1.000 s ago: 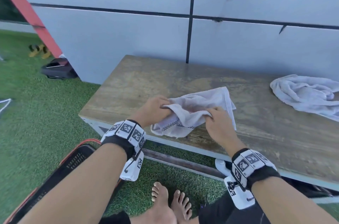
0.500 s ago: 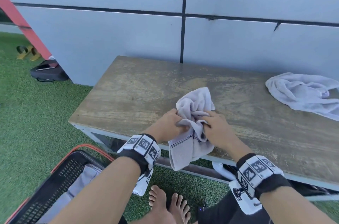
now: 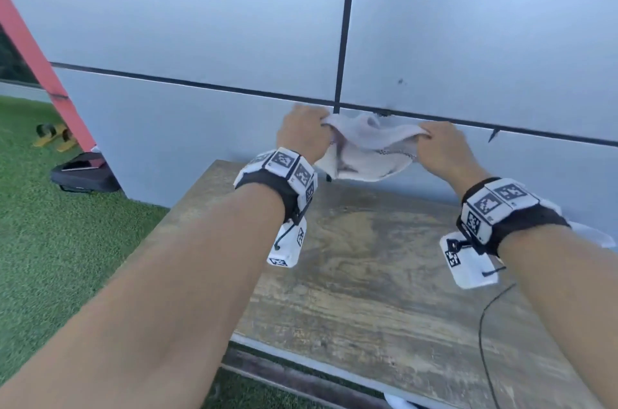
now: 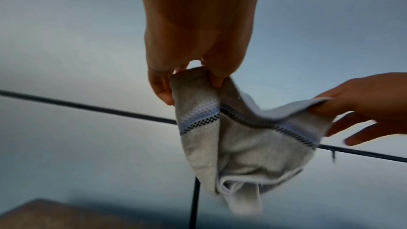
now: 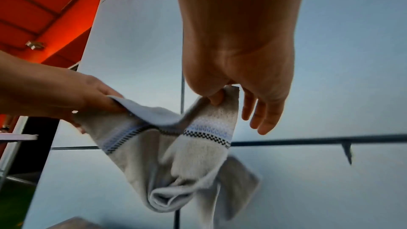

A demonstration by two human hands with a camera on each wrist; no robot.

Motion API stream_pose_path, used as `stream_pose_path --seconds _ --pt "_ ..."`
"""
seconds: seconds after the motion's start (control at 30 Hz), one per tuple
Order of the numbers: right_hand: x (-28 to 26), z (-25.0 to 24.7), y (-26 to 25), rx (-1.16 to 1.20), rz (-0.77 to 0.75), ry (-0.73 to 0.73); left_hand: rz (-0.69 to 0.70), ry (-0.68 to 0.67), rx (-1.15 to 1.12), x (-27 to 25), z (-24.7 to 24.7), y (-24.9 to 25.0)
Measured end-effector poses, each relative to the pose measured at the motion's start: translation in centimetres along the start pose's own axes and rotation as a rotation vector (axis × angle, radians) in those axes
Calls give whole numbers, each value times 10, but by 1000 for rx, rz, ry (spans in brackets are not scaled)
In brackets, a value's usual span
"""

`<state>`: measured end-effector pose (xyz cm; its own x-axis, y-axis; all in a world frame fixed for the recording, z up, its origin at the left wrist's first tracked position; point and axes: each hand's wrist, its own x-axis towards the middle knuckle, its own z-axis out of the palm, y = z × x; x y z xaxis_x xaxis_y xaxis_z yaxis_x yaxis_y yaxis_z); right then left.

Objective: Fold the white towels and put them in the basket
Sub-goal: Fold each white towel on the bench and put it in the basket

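Observation:
A small white towel (image 3: 366,154) with a blue and black checked band hangs in the air above the far edge of the wooden table (image 3: 384,274). My left hand (image 3: 302,132) pinches its left top corner and my right hand (image 3: 439,147) pinches its right top corner. The cloth sags between them and its lower part dangles bunched. In the left wrist view the towel (image 4: 237,145) hangs from my left hand (image 4: 189,83), thumb and fingers pinching the corner. In the right wrist view the towel (image 5: 187,154) is pinched by my right hand (image 5: 222,97), its other fingers spread loose. The basket is out of view.
A grey panelled wall (image 3: 468,40) stands right behind the table. Green artificial grass (image 3: 50,258) lies to the left, with a black bag (image 3: 83,174) and yellow sandals (image 3: 50,137) by a red post (image 3: 40,74). Another white cloth (image 3: 595,238) shows behind my right wrist.
Both hands have lifted the towel off the table's near edge, raised it up in front of the wall and pulled apart, stretching it. The view has tilted up, so the basket has left the frame.

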<state>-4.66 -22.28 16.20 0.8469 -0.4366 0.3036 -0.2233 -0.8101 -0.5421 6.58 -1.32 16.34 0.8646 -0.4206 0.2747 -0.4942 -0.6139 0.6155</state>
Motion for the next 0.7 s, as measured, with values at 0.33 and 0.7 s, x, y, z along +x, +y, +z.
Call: stream_pose_path --seconds 0.33,0.7 --pt "36 -52 -4 -265 114 111 -59 46 225 36 -55 -2" --pt "32 -51 -3 291 230 59 42 170 -379 43 -40 0"
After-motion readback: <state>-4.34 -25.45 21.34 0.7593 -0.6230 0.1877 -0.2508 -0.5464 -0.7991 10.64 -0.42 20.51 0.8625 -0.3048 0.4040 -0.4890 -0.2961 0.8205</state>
